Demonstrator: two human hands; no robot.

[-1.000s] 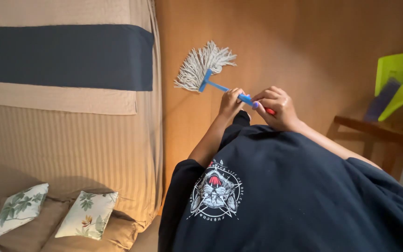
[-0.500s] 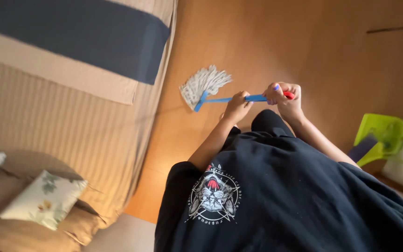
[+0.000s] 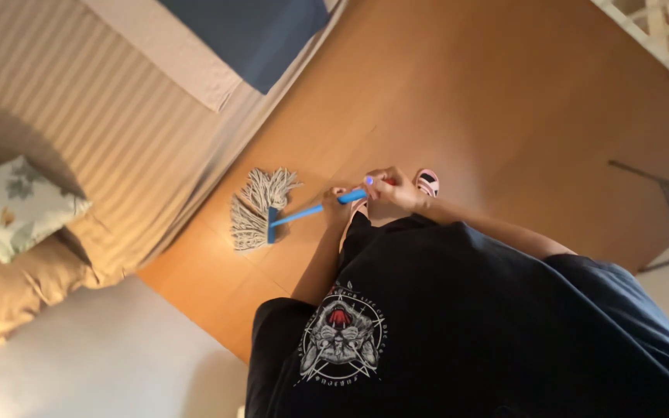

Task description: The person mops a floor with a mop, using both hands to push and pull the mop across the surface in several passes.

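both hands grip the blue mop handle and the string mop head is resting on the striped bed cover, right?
Not quite. The head view shows the left hand and right hand gripping the blue mop handle, but the string mop head rests on the wooden floor beside the striped bed cover, not on it.

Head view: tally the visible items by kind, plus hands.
Mop: 1
Floral pillow: 1
Bed: 1
Slippered foot: 1
Hands on the mop handle: 2, left hand, right hand
Total: 6

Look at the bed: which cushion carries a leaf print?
The pale cushion at the left edge; the tan pillow under it is plain.
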